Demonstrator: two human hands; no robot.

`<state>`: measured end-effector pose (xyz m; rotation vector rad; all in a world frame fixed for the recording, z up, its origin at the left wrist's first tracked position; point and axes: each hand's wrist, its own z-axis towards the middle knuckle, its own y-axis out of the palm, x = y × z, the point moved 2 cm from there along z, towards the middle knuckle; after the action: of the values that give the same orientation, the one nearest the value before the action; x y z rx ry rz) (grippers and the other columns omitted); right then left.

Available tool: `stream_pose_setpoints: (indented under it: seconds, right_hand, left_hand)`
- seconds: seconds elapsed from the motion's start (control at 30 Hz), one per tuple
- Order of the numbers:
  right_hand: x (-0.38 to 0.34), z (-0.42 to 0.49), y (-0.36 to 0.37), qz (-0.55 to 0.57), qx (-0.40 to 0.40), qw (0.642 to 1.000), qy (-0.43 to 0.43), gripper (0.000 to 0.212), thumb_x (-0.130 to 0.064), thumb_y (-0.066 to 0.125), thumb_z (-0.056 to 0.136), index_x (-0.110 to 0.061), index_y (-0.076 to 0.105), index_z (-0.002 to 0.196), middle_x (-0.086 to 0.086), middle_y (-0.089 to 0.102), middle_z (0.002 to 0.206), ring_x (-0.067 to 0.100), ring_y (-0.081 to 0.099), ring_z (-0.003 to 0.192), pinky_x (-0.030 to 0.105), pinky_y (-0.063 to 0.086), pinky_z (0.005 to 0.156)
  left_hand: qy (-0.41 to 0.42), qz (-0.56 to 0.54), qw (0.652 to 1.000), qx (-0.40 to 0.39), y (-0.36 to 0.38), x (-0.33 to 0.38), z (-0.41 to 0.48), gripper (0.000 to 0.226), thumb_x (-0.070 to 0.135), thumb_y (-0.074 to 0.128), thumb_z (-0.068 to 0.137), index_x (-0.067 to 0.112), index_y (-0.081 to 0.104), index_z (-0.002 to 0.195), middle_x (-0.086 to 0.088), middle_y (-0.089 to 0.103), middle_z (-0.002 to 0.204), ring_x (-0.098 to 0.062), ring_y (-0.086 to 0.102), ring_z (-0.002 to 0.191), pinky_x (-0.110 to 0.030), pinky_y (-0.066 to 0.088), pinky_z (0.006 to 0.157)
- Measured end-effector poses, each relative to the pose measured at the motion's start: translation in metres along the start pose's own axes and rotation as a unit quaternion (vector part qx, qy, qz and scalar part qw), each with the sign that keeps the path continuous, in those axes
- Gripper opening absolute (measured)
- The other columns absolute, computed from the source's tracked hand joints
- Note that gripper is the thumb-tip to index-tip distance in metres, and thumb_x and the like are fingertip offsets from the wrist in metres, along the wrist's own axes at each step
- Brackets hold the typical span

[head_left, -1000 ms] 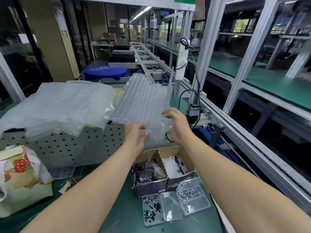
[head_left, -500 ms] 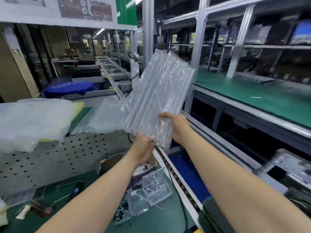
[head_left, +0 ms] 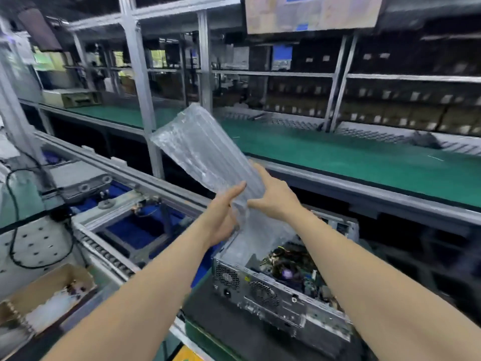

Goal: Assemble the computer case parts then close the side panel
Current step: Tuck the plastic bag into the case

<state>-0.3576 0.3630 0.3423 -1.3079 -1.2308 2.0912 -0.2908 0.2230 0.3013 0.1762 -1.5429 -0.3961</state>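
Computer case (head_left: 260,290): lower right on the desk (head_left: 234,332); grey perforated metal. The top is open, showing the board and tangled wiring. The side panel is not on, so closing looks some way off.
Cardboard box (head_left: 49,290): far left, open, with pale small parts inside.
Left hand (head_left: 223,214): fingers wrap the cushion's lower end.
Air-column cushion (head_left: 203,152): clear, ribbed, soft plastic, tilted up-left above the case.
Right hand (head_left: 273,196): thumb and fingers pinch the cushion's right edge.
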Motion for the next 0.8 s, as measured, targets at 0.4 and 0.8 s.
stream_pose_setpoints:
  seconds: [0.4,0.8]
  right_hand:
    - [0.121,-0.046,-0.034,0.238,-0.116,0.962,0.059,0.1,-0.054,0.087,0.075,-0.064,0.025,0.154,-0.018,0.045,0.158,0.014,0.048,0.141,0.052,0.047,0.111]
    - [0.161,-0.052,0.02,0.051,-0.18,0.972,0.14,0.129,-0.035,0.086,0.068,-0.062,-0.004,0.157,-0.007,0.025,0.17,0.025,0.04,0.147,0.043,0.042,0.115]
  left_hand:
    - [-0.1,-0.024,0.978,0.181,0.091,-0.079,0.062,0.106,0.1,0.038,0.057,0.025,0.062,0.128,-0.011,0.078,0.105,-0.035,0.075,0.092,-0.051,0.062,0.072]
    - [-0.009,0.561,0.812,0.16,0.003,-0.101,0.093,0.046,0.047,0.085,0.077,0.021,0.048,0.074,0.003,0.059,0.067,-0.014,0.058,0.054,-0.027,0.037,0.046]
